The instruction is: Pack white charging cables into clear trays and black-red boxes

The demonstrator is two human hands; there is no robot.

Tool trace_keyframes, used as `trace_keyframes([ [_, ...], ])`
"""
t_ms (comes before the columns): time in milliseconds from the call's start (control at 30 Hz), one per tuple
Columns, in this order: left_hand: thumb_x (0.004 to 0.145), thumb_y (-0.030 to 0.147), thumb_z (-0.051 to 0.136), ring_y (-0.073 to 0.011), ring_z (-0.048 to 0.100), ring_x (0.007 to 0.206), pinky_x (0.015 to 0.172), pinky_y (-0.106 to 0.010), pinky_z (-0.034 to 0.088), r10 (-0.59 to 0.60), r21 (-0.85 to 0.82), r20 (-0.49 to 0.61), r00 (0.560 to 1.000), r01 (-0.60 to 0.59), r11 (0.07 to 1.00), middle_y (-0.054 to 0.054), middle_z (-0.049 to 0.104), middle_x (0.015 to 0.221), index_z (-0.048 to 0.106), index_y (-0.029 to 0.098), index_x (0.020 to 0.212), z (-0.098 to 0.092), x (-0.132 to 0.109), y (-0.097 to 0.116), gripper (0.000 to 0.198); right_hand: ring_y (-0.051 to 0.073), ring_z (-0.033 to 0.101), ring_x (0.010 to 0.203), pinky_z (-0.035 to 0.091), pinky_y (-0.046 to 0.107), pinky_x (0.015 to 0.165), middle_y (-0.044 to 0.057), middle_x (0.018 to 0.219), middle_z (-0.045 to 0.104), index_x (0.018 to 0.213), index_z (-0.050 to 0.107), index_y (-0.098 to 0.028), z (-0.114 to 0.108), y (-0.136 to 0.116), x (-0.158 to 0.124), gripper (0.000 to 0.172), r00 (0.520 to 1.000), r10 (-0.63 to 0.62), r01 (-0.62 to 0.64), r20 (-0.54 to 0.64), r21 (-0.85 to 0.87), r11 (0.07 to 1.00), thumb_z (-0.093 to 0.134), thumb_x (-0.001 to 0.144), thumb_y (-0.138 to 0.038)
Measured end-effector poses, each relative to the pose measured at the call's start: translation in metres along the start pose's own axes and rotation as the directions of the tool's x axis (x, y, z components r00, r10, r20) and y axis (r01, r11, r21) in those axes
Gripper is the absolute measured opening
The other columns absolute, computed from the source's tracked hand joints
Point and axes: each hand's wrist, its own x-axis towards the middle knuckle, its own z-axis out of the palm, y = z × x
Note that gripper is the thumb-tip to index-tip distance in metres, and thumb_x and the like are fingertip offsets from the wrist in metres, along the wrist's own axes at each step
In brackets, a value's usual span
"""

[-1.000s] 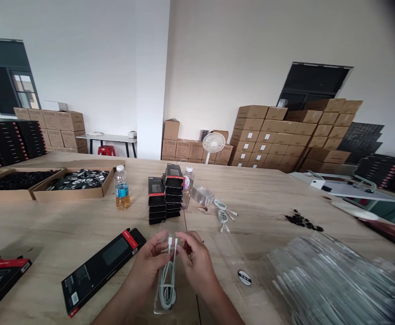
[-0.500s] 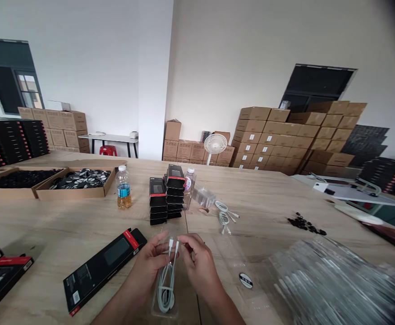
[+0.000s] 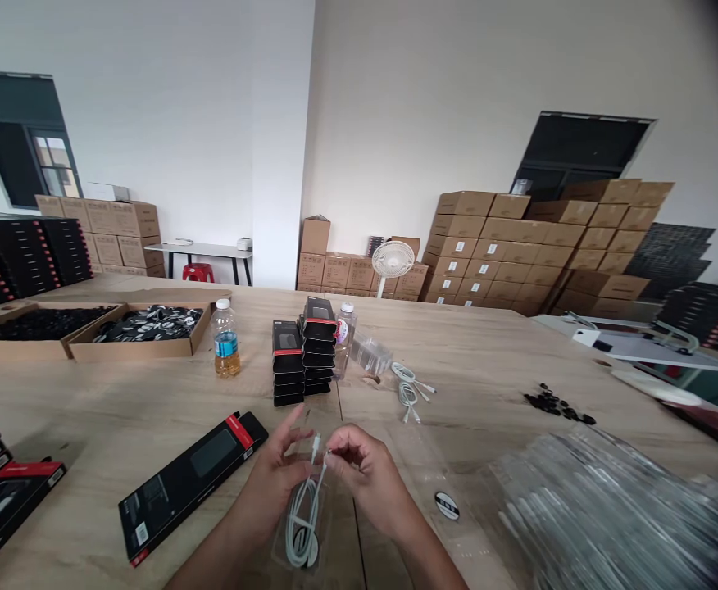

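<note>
A coiled white cable (image 3: 301,524) lies in a clear plastic tray (image 3: 320,557) at the bottom centre, with a round black-and-white piece partly under the coil. My left hand (image 3: 279,471) is at the tray's left side, thumb and fingers apart around its edge and gripping it. One cable end stands up between the hands. My right hand (image 3: 368,475) pinches the other cable end with thumb and forefinger. A long black box with a red band (image 3: 193,483) rests to the left of my left hand.
Small black boxes (image 3: 319,348) stand stacked beyond my hands, between two bottles. Clear trays (image 3: 611,516) pile up at right. Two more cables (image 3: 406,393) lie right of centre. Open cartons (image 3: 138,351) sit at back left.
My right hand has closed on a cable end and shifted slightly right and down. The forefinger of my left hand is more stretched out. The two cable ends have tilted right.
</note>
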Motion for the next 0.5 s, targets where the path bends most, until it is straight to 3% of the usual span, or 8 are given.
trace_keyframes([
  [67,0.065,0.019,0.074,-0.0275,0.062,0.107,0.089,-0.037,0.046,0.08,0.146,0.016,0.997,-0.082,0.986,-0.011,0.058,0.129,0.069,0.025,0.115,-0.003,0.003,-0.001,0.05,0.014,0.055,0.07,0.043,0.025,0.066,-0.002,0.074,0.061,0.081,0.064,-0.02,0.001,0.001,0.0,0.004,1.0,-0.006,0.006,-0.011,-0.014,1.0,0.061,0.081,-0.023],
  [167,0.07,0.021,0.071,-0.0328,0.044,0.132,0.106,-0.041,0.035,0.216,0.401,0.041,0.976,-0.214,0.891,-0.012,0.056,0.131,0.078,0.023,0.081,-0.007,0.006,-0.003,0.013,0.016,0.057,0.072,0.044,0.027,0.068,0.0,0.076,0.064,0.081,0.067,-0.02,0.004,0.004,0.001,0.008,0.999,-0.013,0.011,-0.039,-0.056,0.998,0.06,0.082,-0.025],
  [233,0.067,0.019,0.074,-0.0336,0.038,0.137,0.11,-0.043,0.03,0.236,0.494,0.081,0.968,-0.245,0.835,-0.011,0.052,0.137,0.079,0.024,0.08,-0.01,0.006,-0.004,0.014,0.016,0.057,0.071,0.045,0.028,0.067,0.0,0.072,0.063,0.078,0.065,-0.02,0.005,0.005,0.002,0.01,0.997,-0.001,-0.002,-0.072,-0.038,0.999,0.06,0.081,-0.027],
  [367,0.059,0.009,0.075,-0.0357,0.04,0.136,0.106,-0.046,0.035,0.179,0.517,0.1,0.979,-0.205,0.831,-0.01,0.047,0.145,0.078,0.025,0.077,-0.014,0.007,-0.011,0.025,0.016,0.056,0.063,0.045,0.028,0.061,-0.001,0.064,0.06,0.074,0.062,-0.019,0.008,0.01,0.005,0.014,0.991,0.08,-0.073,-0.104,0.067,0.995,0.062,0.08,-0.033],
  [500,0.061,0.012,0.073,-0.0356,0.042,0.136,0.109,-0.047,0.033,0.144,0.548,0.146,0.979,-0.202,0.812,-0.012,0.061,0.127,0.073,0.023,0.063,-0.016,0.009,-0.015,0.012,0.015,0.055,0.057,0.045,0.028,0.058,-0.002,0.061,0.06,0.076,0.06,-0.019,0.009,0.014,0.006,0.022,0.984,0.151,-0.132,-0.092,0.184,0.974,0.066,0.078,-0.04],
])
